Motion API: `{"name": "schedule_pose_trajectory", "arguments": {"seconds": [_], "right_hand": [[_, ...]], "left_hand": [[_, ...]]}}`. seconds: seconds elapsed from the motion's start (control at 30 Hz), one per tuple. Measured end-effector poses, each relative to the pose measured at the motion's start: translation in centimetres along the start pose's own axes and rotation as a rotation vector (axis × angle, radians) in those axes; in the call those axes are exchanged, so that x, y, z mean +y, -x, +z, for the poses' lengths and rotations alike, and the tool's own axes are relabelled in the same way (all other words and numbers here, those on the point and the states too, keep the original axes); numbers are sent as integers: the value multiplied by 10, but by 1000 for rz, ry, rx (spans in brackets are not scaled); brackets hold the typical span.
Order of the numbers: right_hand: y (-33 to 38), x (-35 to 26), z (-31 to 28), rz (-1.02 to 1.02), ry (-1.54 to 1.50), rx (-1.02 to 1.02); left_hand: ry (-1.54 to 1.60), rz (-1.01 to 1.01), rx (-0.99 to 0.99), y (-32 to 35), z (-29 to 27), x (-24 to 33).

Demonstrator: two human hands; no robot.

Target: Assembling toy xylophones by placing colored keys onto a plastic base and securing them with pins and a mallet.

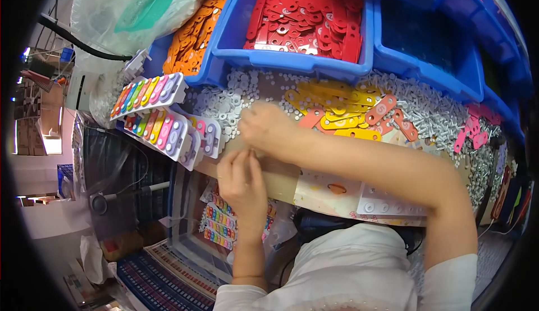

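Mostly the upper part of the view is filled by big blue plastic bins (292, 58) standing in a row along the far side of the work table (331, 190). One bin holds red flat strips (306, 10), the bin beside it on the left holds orange strips (193, 30), and what lies in the bins on the right I cannot tell. A large clear plastic bag (140, 7) with something green inside lies at the upper left, above the orange strips.

Below the bins the table is covered with a thick layer of small white and grey round pieces (438, 114). On this layer lie yellow strips (337, 106), some orange-red strips (387, 114) and, far right, pink ones (474, 131). At the left, white boards with rows of coloured bars (149, 94) are stacked one over another, slightly tilted.

The right arm crosses the table and hides part of it. The right hand (266, 125) rests with curled fingers on the white pieces, just beside the yellow strips; whether it holds something I cannot tell. The left hand (241, 173) is just below it, fingers pressed narrowly together on something small over a beige cardboard piece (281, 179). Near the table edge lies a white plate with round holes (384, 204).
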State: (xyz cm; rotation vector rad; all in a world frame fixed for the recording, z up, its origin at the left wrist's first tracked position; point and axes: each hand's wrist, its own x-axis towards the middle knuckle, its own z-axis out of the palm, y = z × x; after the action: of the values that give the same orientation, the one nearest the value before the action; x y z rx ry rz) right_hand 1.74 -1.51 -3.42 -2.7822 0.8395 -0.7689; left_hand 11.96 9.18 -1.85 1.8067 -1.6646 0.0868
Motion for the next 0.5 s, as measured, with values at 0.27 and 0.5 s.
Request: {"name": "schedule_pose_trajectory", "arguments": {"seconds": [0.27, 0.5], "right_hand": [[142, 5, -144, 610, -263, 271], [259, -56, -211, 1203, -228, 151]], "left_hand": [[188, 256, -172, 1, 12, 23], [614, 486, -551, 21, 15, 98]]}}
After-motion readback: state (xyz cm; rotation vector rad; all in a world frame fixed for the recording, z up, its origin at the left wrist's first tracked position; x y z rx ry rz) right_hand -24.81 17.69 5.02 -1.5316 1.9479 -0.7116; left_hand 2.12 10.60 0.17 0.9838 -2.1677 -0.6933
